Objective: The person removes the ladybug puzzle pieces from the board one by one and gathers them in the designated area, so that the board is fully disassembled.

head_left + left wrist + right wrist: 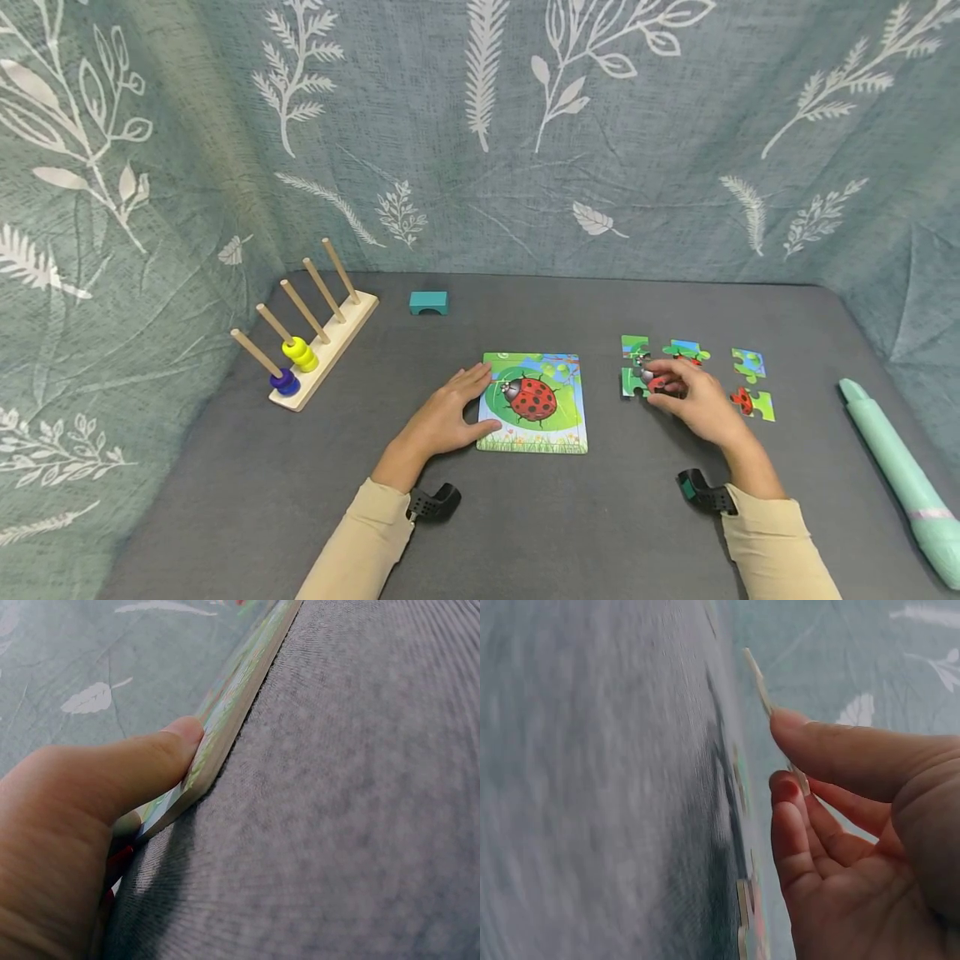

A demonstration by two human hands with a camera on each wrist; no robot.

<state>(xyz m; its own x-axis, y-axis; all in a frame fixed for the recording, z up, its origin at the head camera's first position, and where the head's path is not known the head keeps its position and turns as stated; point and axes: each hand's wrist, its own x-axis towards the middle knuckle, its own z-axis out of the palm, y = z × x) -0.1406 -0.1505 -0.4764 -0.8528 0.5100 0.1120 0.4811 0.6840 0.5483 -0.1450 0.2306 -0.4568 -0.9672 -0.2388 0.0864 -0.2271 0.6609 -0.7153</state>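
A square ladybug picture board (532,403) lies flat on the dark table. My left hand (444,418) rests at its left edge, fingers and thumb spread; in the left wrist view the thumb of the left hand (97,787) lies on the board's edge (244,705). My right hand (701,404) pinches a green-edged puzzle piece (633,382) between thumb and fingers. The right wrist view shows this thin piece (757,679) raised off the table in the right hand (855,817).
Loose pieces lie around the right hand: one behind (634,343), another at the back (684,348), two at right (749,363) (762,405). A peg stand (337,342) with yellow and blue rings, a teal block (428,302) and a mint-green object (892,458) stand farther out.
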